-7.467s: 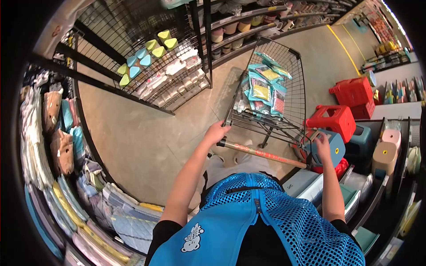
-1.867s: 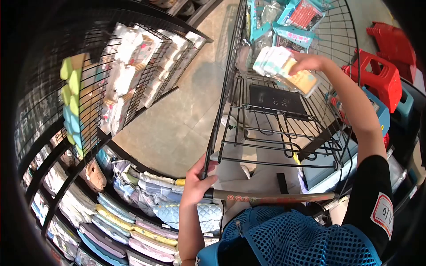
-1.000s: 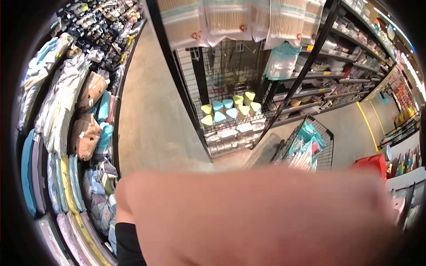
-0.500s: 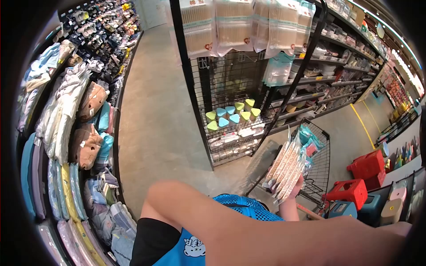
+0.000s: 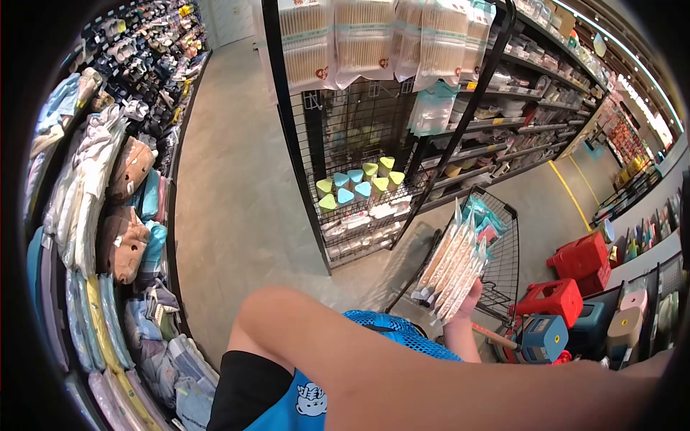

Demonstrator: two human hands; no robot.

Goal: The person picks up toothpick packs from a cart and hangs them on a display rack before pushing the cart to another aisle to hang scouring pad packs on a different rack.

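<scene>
Right hand (image 5: 463, 305) grips a fanned stack of flat packets (image 5: 451, 264) at 3 o'clock over the cart (image 5: 503, 266); left hand out of frame, forearm (image 5: 431, 366) blocks the view, so loosely pinched packets could slip and scatter on floor.

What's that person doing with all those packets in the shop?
A person in a blue mesh vest stands in a shop aisle and holds up a fanned bunch of flat packets in one hand, probably the right, its grip closed around their lower ends. A bare arm crosses the bottom of the picture; its hand is out of view. Behind the packets stands a wire trolley with more teal packets inside. Red stools sit to the right, and folded cloths fill the shelves on the left.
</scene>
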